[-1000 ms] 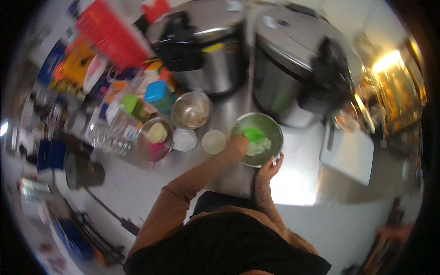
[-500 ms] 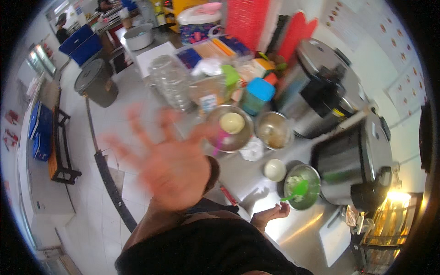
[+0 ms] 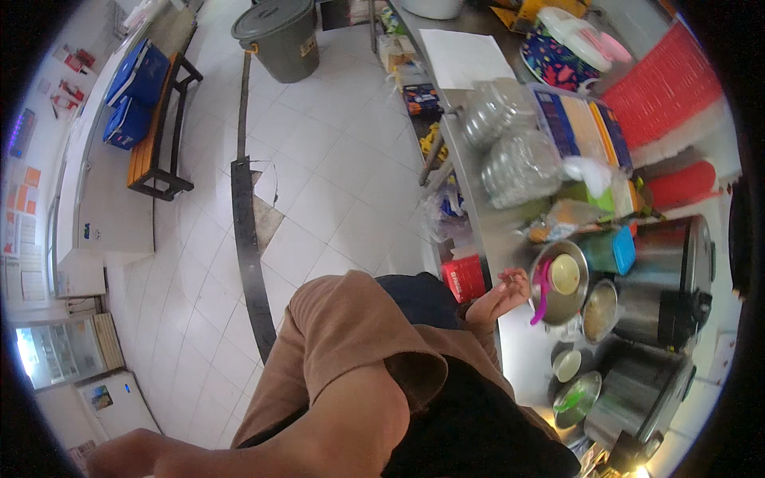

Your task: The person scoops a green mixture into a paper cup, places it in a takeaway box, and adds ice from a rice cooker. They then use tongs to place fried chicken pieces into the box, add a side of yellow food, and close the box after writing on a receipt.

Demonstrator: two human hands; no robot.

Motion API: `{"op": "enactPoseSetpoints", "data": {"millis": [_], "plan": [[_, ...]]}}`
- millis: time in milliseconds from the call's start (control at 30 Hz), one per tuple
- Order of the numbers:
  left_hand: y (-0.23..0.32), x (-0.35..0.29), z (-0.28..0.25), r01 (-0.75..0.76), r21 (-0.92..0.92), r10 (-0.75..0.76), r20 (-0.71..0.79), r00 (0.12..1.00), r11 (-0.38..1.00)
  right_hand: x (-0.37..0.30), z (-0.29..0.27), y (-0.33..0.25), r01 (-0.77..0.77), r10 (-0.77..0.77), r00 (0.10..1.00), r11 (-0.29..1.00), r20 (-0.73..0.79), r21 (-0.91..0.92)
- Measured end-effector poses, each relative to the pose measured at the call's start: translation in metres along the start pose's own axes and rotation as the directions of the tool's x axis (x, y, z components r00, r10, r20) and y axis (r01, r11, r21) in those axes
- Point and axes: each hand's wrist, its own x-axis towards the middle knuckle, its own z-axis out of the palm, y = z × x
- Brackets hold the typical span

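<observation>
Far left: two blue crates (image 3: 134,94) sit on one bench (image 3: 159,151) by the wall.
Floor: one grey lidded bin (image 3: 277,36) stands far off on white tiles.
Left hand: the left hand (image 3: 131,456) shows at the near left edge, blurred, at the end of a bare forearm; I cannot tell how open its grip is or whether it has hold of anything.
Right hand: the right hand (image 3: 498,296) rests at the near edge of the tabletop (image 3: 518,350), fingers loosely curled and part open, grip empty.
Steel bowl: one steel bowl (image 3: 558,279) stands just right of that hand, one pale lid and one pink utensil (image 3: 542,293) in it.
Right of it: one more bowl (image 3: 599,311), one teal-lidded jar (image 3: 612,250), two steel cookers (image 3: 665,279).
Near right: one bowl with something green (image 3: 577,398), one small white cup (image 3: 566,364).
</observation>
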Motion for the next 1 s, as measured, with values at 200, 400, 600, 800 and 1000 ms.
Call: {"op": "enactPoseSetpoints", "data": {"millis": [200,400,600,800,1000], "plan": [[-0.004,0.039,-0.077,0.586,-0.137,-0.584,0.061,0.810,0.799,0.042,0.090,0.042,-0.005,-0.010,0.991,0.993,0.130,0.116],[-0.094,0.040,-0.132,0.197,-0.031,-0.195,0.055,0.979,0.980,0.104,0.178,0.078,0.038,-0.048,0.998,0.970,0.039,0.240],[-0.141,0.067,-0.189,0.483,0.090,-0.487,0.021,0.873,0.871,0.169,0.242,0.107,-0.039,0.086,0.886,0.993,0.456,-0.111],[-0.194,0.085,-0.253,0.611,-0.156,-0.600,0.115,0.792,0.776,0.220,0.312,0.196,0.051,0.115,0.930,0.900,0.349,-0.433],[-0.242,0.117,-0.329,0.738,-0.348,-0.731,0.181,0.658,0.579,0.234,0.316,0.268,-0.023,0.263,0.931,0.731,0.251,-0.682]]}}
